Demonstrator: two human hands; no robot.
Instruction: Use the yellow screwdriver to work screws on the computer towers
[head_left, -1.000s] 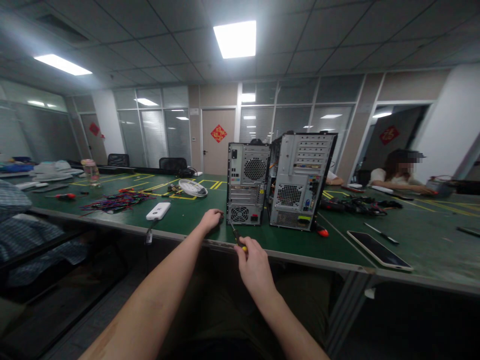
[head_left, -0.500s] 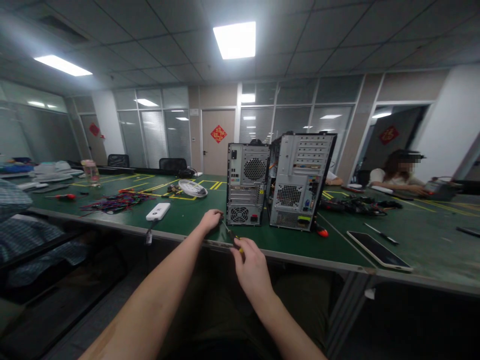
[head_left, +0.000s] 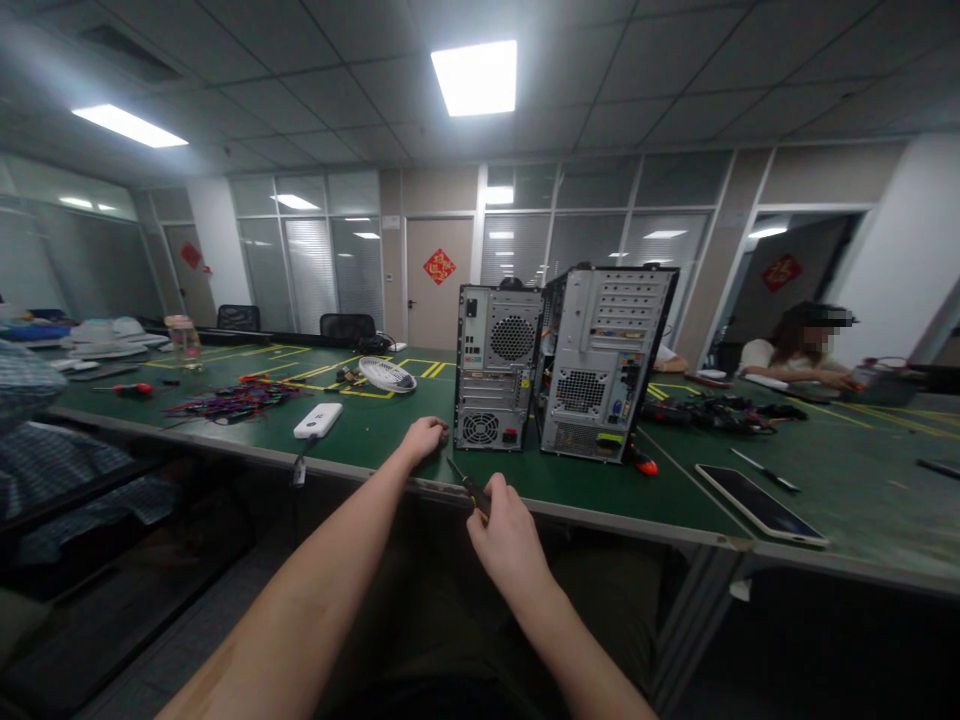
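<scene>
My right hand [head_left: 506,535] is closed round a small screwdriver [head_left: 463,482] with a black and yellow handle; its shaft points up and left toward my left hand. My left hand [head_left: 424,438] rests on the green table [head_left: 390,430] with its fingers curled, just left of the foot of a grey computer tower [head_left: 495,367]. What the left fingers hold, if anything, is hidden. A second, taller tower [head_left: 606,360] stands right beside the first, both with their rear panels facing me.
A white device with a cord [head_left: 317,421], a white fan grille [head_left: 386,374] and a bundle of coloured wires [head_left: 232,402] lie to the left. A phone [head_left: 759,502], a pen-like tool [head_left: 765,469] and dark cables [head_left: 712,412] lie to the right. A seated person [head_left: 799,350] is at far right.
My right hand has shifted slightly left and the screwdriver has tilted, its tip now nearer my left hand. The left hand has stayed put.
</scene>
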